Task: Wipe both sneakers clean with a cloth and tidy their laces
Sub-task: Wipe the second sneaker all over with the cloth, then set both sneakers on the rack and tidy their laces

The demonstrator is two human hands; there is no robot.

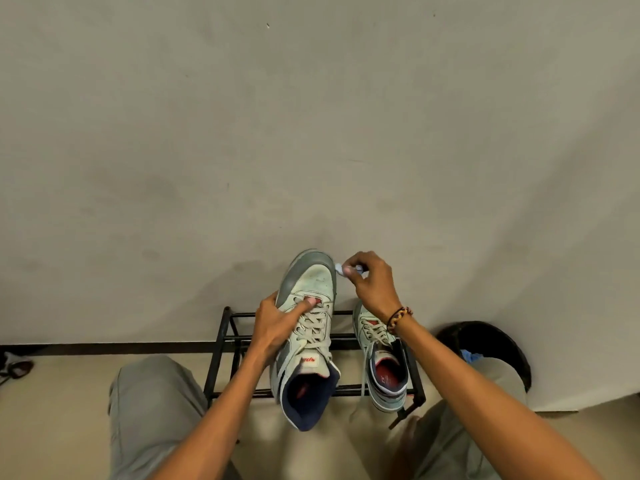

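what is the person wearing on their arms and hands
Both forearms are bare, no sleeves and no gloves. The left hand wears nothing. The right hand has a braided black, yellow and red cord bracelet at the wrist.

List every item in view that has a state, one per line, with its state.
Left hand: gripping the held sneaker over its laces.
Right hand: pinching a small cloth at the toe.
Held sneaker: lifted, toe pointing away, laced.
Cloth: bunched, at the toe's right edge.
Second sneaker: resting on the rack, lace hanging loose.
Rack: upright on the floor.
Black bin: open.
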